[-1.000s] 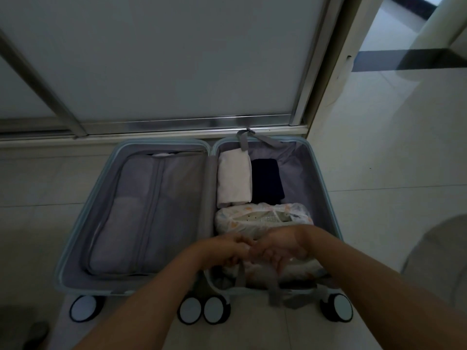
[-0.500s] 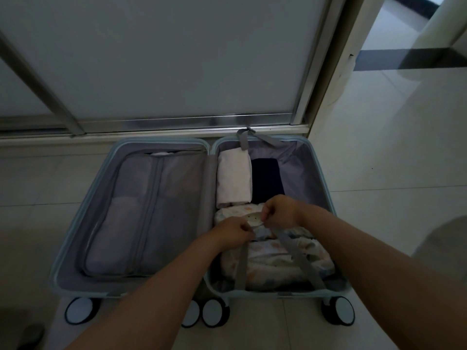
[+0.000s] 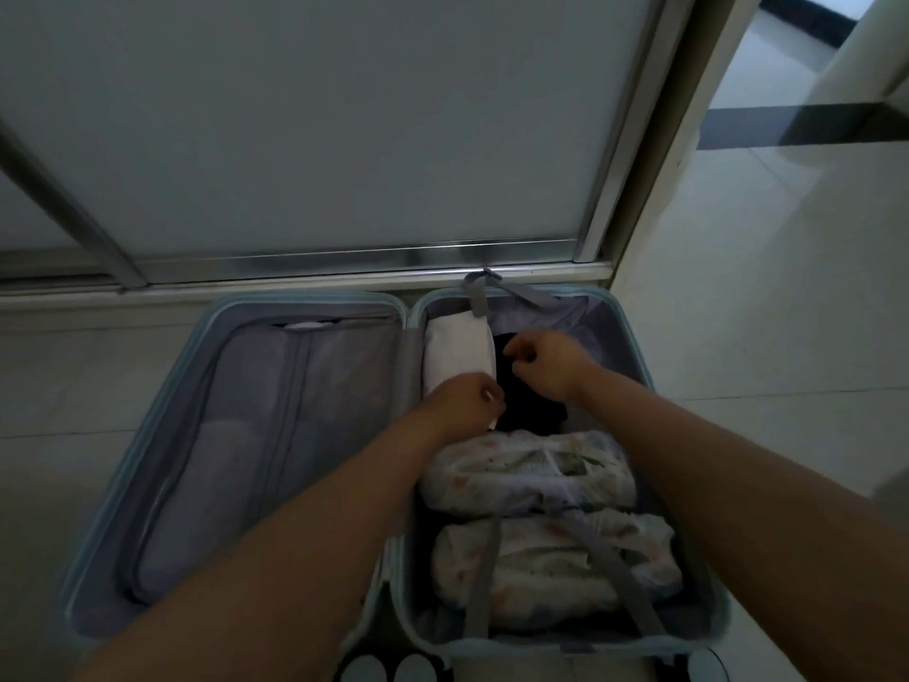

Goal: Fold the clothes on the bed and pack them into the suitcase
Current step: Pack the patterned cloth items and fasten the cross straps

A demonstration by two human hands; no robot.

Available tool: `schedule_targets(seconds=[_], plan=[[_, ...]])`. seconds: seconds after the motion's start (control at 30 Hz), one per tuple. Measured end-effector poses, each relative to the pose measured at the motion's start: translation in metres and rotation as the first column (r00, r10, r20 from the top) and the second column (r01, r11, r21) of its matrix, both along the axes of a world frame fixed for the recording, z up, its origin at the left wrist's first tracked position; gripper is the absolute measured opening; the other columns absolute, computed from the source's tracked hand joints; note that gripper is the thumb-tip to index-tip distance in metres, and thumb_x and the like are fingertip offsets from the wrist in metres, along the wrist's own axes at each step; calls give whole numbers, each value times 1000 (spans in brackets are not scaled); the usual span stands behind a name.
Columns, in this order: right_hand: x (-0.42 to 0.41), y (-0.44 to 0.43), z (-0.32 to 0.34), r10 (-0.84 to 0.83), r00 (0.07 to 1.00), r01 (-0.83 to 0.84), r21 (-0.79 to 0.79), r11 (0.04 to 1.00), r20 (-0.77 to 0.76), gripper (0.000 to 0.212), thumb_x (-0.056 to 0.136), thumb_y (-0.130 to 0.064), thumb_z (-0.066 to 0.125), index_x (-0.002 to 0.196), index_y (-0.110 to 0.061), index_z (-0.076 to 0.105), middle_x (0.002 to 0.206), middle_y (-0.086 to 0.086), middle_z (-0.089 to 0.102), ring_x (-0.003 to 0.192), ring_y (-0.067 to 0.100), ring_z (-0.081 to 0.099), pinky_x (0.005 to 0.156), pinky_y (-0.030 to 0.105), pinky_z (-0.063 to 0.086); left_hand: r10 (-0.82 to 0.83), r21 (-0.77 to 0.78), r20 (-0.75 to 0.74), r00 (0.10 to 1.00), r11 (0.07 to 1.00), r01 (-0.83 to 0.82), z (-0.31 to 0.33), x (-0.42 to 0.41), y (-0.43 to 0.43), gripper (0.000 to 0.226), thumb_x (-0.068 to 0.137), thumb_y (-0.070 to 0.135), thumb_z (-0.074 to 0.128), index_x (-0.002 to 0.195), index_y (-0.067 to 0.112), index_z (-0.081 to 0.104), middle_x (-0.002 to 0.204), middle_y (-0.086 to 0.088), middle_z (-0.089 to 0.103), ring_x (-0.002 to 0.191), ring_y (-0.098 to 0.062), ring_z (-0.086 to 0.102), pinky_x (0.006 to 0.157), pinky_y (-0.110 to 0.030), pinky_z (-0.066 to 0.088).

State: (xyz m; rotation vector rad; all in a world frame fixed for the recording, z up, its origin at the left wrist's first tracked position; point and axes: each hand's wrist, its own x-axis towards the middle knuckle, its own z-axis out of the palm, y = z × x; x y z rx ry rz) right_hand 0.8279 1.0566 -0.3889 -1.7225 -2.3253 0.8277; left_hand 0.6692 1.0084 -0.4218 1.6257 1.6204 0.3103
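Open suitcase (image 3: 305,297) lies flat on the floor (image 3: 762,337), long axis pointing away, wheels (image 3: 410,670) nearest. Its right half holds four garments: one white roll (image 3: 457,356), one dark fold (image 3: 531,411) and two patterned bundles (image 3: 531,479), the nearer under two straps (image 3: 615,578). Left hand (image 3: 462,406) and right hand (image 3: 551,361) hover above with fingers curled; whether they pinch anything is unclear.

Dim room, pale tiled floor (image 3: 738,312), frosted sliding door (image 3: 319,130), bright doorway (image 3: 787,61) at right

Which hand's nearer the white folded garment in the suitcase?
Left. The left hand is at the near end of the white folded garment, overlapping its corner; the right hand is off to its right, above the dark garment.
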Motion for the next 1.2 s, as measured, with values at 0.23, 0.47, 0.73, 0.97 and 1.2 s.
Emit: schedule_targets(seconds=[0.23, 0.47, 0.73, 0.97, 1.2], plan=[[-46, 80, -25, -213, 960, 208, -45, 977, -181, 50, 92, -14, 59, 140, -13, 48, 133, 13, 58, 123, 30, 54, 101, 30, 41, 216, 170, 3, 976, 962, -213, -6, -30, 91, 36, 90, 16, 56, 127, 13, 57, 122, -6, 63, 111, -23, 60, 81, -19, 37], [-75, 99, -51, -45, 943, 56, 22, 998, -331, 40, 86, 2, 52, 118, -10, 71, 118, 4, 69, 109, 16, 62, 99, 26, 46, 277, 296, 152, 949, 903, -311, -14, -37, 116, 30, 87, 4, 51, 110, 12, 69, 114, -7, 70, 109, -23, 62, 80, -19, 39], [-37, 67, -47, 47, 950, -31, 57, 998, -308, 43, 80, 17, 49, 99, -9, 79, 107, 6, 74, 102, 15, 67, 89, 9, 44, 264, -7, 398, 878, 959, -285, -4, -31, 119, 10, 90, 7, 61, 83, 8, 68, 76, -6, 64, 63, -3, 56, 53, -11, 41], [-17, 57, -34, -129, 923, 298, 458, 838, -363, 15, 82, -2, 55, 77, -11, 66, 77, 2, 66, 70, 15, 58, 68, 39, 51, 109, 127, 294, 950, 980, -152, -10, -26, 122, 9, 85, 17, 71, 89, 12, 77, 80, -1, 69, 76, -11, 59, 76, -30, 48], [-15, 74, -24, 87, 967, -109, 80, 991, 241, 44, 84, -39, 55, 126, -27, 61, 123, 5, 66, 116, 27, 57, 104, 39, 39, 142, 313, 316, 938, 918, -245, -7, -24, 85, 14, 84, 2, 70, 92, 12, 76, 83, 3, 69, 64, 6, 55, 64, -4, 40]])
